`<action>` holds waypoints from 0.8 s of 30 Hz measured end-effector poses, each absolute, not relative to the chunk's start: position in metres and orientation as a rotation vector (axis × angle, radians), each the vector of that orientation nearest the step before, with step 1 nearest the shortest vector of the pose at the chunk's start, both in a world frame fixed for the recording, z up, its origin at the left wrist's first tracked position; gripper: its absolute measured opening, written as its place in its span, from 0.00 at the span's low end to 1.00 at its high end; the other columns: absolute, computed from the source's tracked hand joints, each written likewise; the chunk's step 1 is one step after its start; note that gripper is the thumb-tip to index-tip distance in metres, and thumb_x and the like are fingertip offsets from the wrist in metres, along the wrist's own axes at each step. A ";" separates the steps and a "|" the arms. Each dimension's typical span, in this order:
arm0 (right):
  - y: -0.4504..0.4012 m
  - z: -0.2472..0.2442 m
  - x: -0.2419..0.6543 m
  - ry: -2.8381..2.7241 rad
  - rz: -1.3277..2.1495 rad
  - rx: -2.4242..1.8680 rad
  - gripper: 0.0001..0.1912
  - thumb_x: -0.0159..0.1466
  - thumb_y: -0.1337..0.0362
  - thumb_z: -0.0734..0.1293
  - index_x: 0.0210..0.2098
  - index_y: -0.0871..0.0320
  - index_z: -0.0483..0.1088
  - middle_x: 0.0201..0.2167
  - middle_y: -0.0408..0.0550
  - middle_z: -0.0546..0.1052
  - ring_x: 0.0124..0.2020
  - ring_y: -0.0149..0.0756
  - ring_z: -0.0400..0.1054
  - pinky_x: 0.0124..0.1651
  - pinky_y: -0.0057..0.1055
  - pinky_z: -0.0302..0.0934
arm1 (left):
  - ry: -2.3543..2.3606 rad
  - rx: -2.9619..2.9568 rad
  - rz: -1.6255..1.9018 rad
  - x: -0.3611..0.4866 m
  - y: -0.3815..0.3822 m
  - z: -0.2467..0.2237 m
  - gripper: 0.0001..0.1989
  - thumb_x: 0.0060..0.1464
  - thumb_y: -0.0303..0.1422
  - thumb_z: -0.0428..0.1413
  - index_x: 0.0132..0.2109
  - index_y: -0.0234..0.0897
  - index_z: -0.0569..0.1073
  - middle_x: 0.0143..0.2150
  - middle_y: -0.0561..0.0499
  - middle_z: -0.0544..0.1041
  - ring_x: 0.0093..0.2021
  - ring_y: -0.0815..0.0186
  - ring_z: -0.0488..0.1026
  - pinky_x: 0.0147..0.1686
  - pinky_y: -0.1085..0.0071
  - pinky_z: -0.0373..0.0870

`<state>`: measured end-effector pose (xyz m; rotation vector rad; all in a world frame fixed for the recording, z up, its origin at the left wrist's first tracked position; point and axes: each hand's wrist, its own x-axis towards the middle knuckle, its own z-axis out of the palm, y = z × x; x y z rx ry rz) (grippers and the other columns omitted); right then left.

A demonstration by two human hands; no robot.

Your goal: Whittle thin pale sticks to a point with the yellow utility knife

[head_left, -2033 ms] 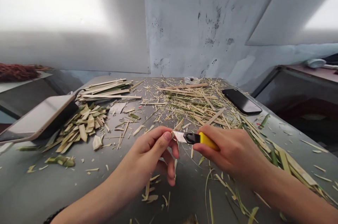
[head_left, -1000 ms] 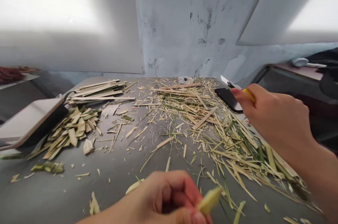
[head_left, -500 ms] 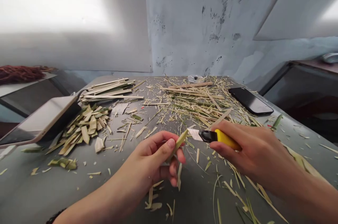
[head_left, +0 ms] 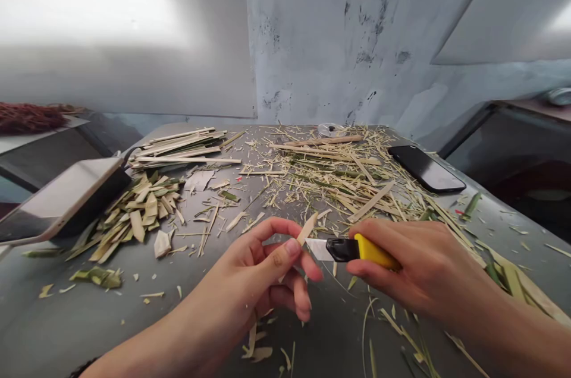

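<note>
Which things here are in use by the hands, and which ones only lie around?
In use: thin strip in left hand; yellow knife in right hand.

Lying around: black phone; tablet; pile of cut pieces; long slats; shavings.

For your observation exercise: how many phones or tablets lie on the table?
2. A black phone lies flat at the far right, beyond the right hand. A pale tablet sits at the left edge, propped at a tilt. Scraps could hide others.
</note>
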<state>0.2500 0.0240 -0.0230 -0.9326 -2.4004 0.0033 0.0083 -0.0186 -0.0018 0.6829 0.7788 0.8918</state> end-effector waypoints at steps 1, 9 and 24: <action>0.023 -0.024 0.250 -2.410 -0.004 -0.928 0.22 0.74 0.45 0.59 0.38 0.57 0.70 0.21 0.36 0.67 0.20 0.27 0.59 0.26 0.28 0.50 | 0.773 0.686 0.886 0.008 -0.019 -0.003 0.05 0.68 0.32 0.56 0.44 0.35 0.70 0.33 0.53 0.79 0.25 0.76 0.74 0.30 0.78 0.76; 0.022 -0.022 0.247 -2.382 -0.049 -0.937 0.23 0.74 0.45 0.58 0.35 0.57 0.69 0.19 0.35 0.64 0.19 0.27 0.58 0.25 0.27 0.49 | 0.786 0.723 0.864 0.006 -0.018 -0.003 0.08 0.66 0.35 0.59 0.43 0.33 0.73 0.33 0.53 0.80 0.23 0.77 0.75 0.29 0.82 0.73; 0.039 0.007 0.275 -2.206 -0.388 -1.210 0.24 0.74 0.44 0.56 0.30 0.54 0.61 0.16 0.38 0.61 0.16 0.29 0.55 0.24 0.30 0.46 | 0.777 0.854 0.848 0.014 -0.025 -0.002 0.10 0.65 0.39 0.59 0.41 0.37 0.68 0.38 0.49 0.82 0.25 0.70 0.79 0.28 0.74 0.76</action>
